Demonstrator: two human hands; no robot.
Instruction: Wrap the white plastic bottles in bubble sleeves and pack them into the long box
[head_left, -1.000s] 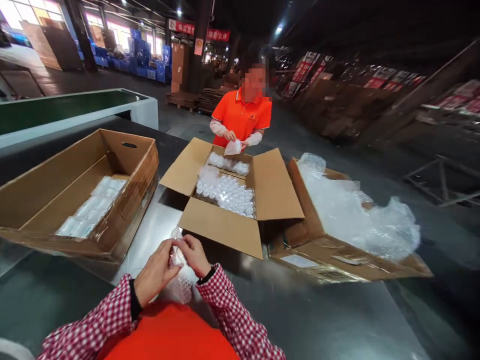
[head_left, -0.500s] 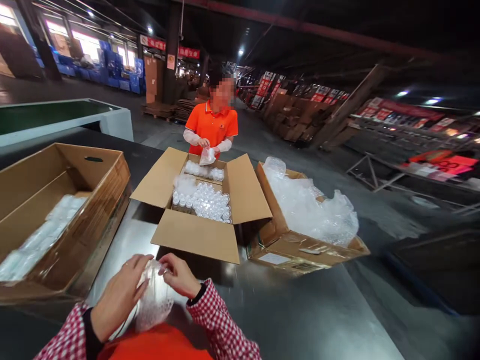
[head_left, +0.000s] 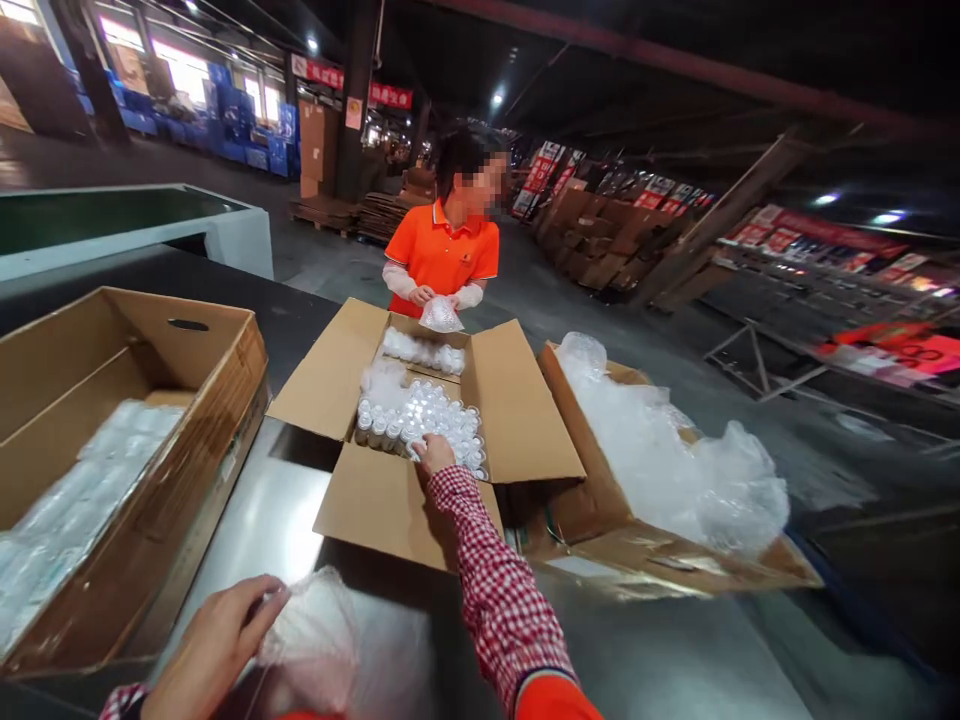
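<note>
Right hand (head_left: 436, 456) now from bubble bag (head_left: 319, 632) to bottles (head_left: 437, 404), half-curled, grip unclear; left hand (head_left: 214, 638) with a pinch on the bag.

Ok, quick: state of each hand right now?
Left hand: holding the edge of a clear bubble-wrap bag.
Right hand: at small, shiny-topped cylindrical containers in an open brown cardboard box; cannot tell if closed on one.
</note>
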